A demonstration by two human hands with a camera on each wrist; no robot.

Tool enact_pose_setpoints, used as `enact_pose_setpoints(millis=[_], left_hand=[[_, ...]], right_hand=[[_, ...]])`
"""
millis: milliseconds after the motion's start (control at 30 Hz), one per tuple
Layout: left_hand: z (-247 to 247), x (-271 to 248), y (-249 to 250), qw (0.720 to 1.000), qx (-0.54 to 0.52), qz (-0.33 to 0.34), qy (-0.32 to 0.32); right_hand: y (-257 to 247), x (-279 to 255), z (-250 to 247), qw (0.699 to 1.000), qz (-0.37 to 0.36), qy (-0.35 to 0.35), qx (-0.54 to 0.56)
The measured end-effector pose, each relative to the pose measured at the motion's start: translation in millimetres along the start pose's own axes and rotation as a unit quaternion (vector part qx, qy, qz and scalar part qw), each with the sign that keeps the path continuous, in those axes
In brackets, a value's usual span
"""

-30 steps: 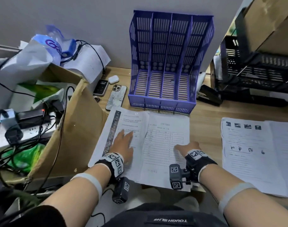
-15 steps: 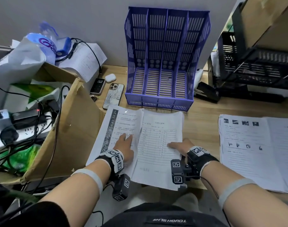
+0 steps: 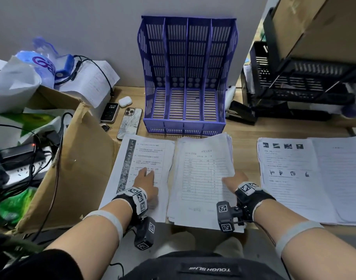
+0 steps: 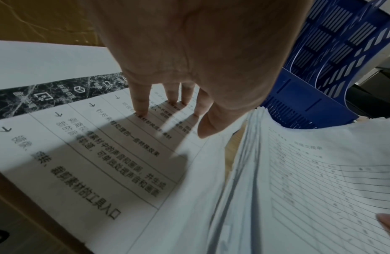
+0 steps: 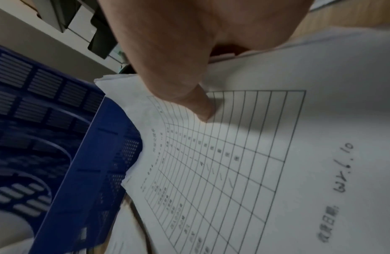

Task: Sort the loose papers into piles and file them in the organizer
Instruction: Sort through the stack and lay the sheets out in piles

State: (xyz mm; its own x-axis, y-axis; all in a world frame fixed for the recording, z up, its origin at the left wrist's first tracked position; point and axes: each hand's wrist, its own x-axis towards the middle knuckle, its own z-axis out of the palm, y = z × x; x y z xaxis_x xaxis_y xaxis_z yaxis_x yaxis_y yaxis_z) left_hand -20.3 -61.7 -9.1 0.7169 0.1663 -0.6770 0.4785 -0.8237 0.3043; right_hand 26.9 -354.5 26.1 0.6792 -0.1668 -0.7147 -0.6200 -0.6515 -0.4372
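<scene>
An empty purple organizer (image 3: 185, 77) with several slots stands against the wall. In front of it lie a sheet with a dark side strip (image 3: 146, 152) and, to its right, a thick stack of table forms (image 3: 201, 174). My left hand (image 3: 145, 178) rests flat on the strip sheet, fingers (image 4: 139, 103) straight and pressing down. My right hand (image 3: 231, 181) grips the stack's right edge. Its thumb (image 5: 200, 104) lies on the top form and the other fingers are hidden under the stack. The stack's left side (image 4: 239, 171) stands raised off the desk.
Further paper piles (image 3: 294, 178) lie to the right on the wooden desk (image 3: 245, 142). Two phones (image 3: 130, 122), an earbud case (image 3: 125, 101) and a cardboard box (image 3: 76, 168) with cables crowd the left. Black trays (image 3: 306, 81) and a stapler (image 3: 239, 113) stand right of the organizer.
The right hand has shifted from resting on the forms to gripping their right edge, and the stack has pulled apart from the strip sheet. The left hand stays pressed down.
</scene>
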Motion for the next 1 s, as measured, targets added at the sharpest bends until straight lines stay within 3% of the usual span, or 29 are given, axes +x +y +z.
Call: enact_pose_setpoints(millis=[167, 267, 367, 467, 567, 733, 1000], left_hand=[[0.7, 0.5, 15.0, 0.999, 0.018, -0.047, 0.015], [-2.8, 0.4, 27.4, 0.999, 0.008, -0.012, 0.035], [-2.5, -4.6, 43.9, 0.98, -0.191, 0.059, 0.008], [0.0, -2.5, 45.0, 0.931, -0.356, 0.05, -0.064], [1.8, 7.9, 27.2, 0.892, -0.447, 0.032, -0.063], [-6.3, 1.4, 12.0, 0.876, -0.47, 0.045, -0.098], [13.7, -1.5, 13.2, 0.89, -0.446, 0.043, -0.081]], right_hand=[[13.2, -8.8, -32.2, 0.999, 0.015, 0.018, 0.029], [15.5, -10.5, -33.5, 0.998, -0.028, -0.007, 0.056], [13.1, -9.8, -25.3, 0.994, -0.074, -0.045, 0.066], [4.3, -12.3, -15.8, 0.99, -0.097, -0.068, 0.077], [-3.5, -16.5, -10.2, 0.985, -0.119, -0.09, 0.082], [-8.5, -19.3, -2.7, 0.985, -0.131, -0.092, 0.07], [-1.5, -12.2, 12.7, 0.993, -0.106, -0.049, 0.013]])
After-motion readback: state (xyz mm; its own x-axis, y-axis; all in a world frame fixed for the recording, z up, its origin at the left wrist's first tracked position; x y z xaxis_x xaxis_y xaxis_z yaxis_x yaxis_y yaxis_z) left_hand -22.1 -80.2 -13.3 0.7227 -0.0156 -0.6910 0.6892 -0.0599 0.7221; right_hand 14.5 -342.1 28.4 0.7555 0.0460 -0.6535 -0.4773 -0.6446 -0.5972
